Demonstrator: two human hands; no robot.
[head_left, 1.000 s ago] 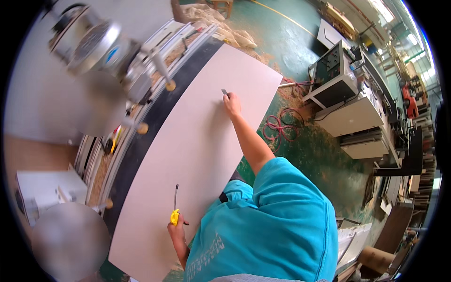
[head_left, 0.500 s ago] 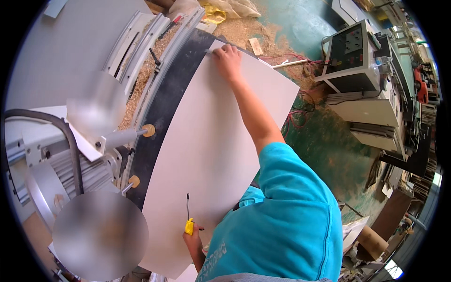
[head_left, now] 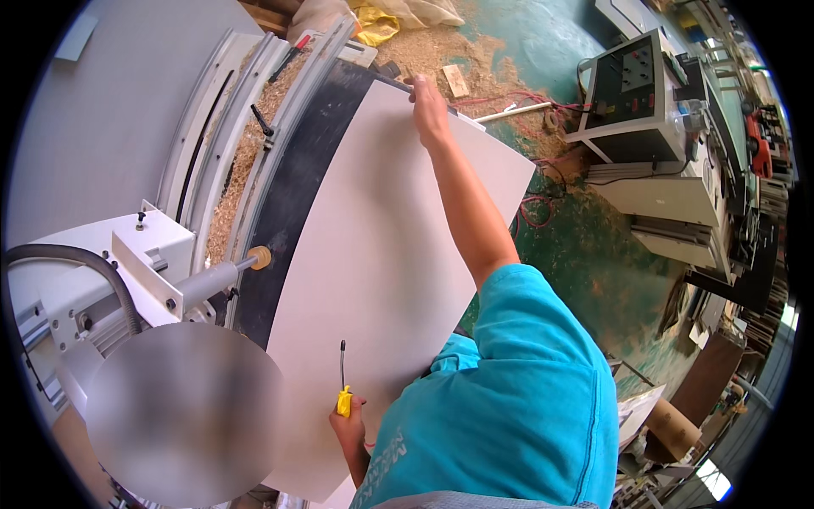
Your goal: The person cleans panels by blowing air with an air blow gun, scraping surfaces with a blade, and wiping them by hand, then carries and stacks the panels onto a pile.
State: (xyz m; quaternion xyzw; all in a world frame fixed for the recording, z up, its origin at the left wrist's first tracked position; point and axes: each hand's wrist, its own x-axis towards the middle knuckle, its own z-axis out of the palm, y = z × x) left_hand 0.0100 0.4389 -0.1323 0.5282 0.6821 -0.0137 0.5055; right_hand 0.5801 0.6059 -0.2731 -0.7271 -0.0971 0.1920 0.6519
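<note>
A large white panel (head_left: pixel 373 229) lies on a dark bed below me. My left hand (head_left: pixel 349 424), near the panel's lower end, is closed round an air blow gun (head_left: pixel 344 402) with a yellow body. Its thin dark nozzle points up the picture over the panel. At the panel's far end my right hand (head_left: pixel 429 106) rests at the edge, thumb and fingers apart, some fingers hidden beyond it. The right arm stretches across the panel.
On the left, a machine arm carries a cylinder with a wooden-coloured round pad (head_left: pixel 259 258) beside the panel. Sawdust (head_left: pixel 424 55) covers metal rails and floor at the far end. A control cabinet (head_left: pixel 632 93) stands right. A blurred patch hides the lower left.
My right hand has shifted rightward along the panel's far edge, away from the corner. A small grey piece by its fingers no longer shows. The left hand still holds the air blow gun.
</note>
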